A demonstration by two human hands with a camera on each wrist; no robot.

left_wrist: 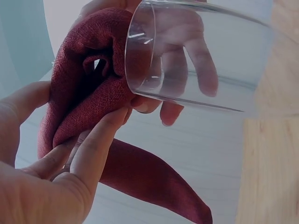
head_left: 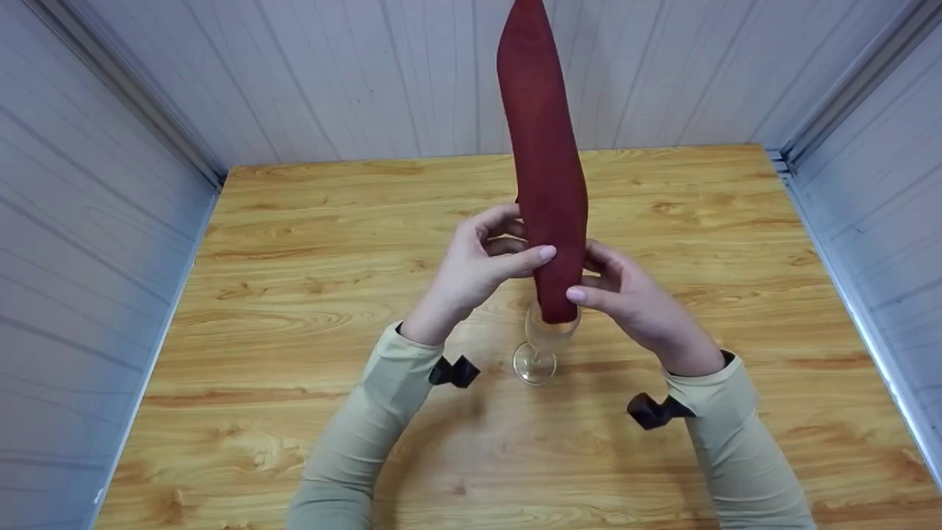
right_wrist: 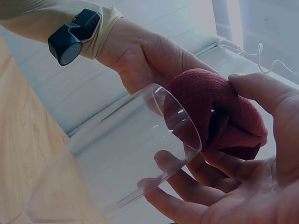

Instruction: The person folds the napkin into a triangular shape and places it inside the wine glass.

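A dark red cloth napkin, rolled into a long tube with a pointed top, stands nearly upright between both hands. My left hand grips its lower part, thumb in front and fingers behind. Lower down on the other side, my right hand pinches it between thumb and fingers. Beneath stands a clear stemmed glass on the table. The napkin's rolled bottom end, hollow inside, is right at the glass rim in the left wrist view. Fingers of my right hand show through the glass bowl in the right wrist view.
The wood-grain table is enclosed by pale panelled walls at the back and both sides. Small black devices are worn at both wrists. A white cable hangs near the wall in the right wrist view.
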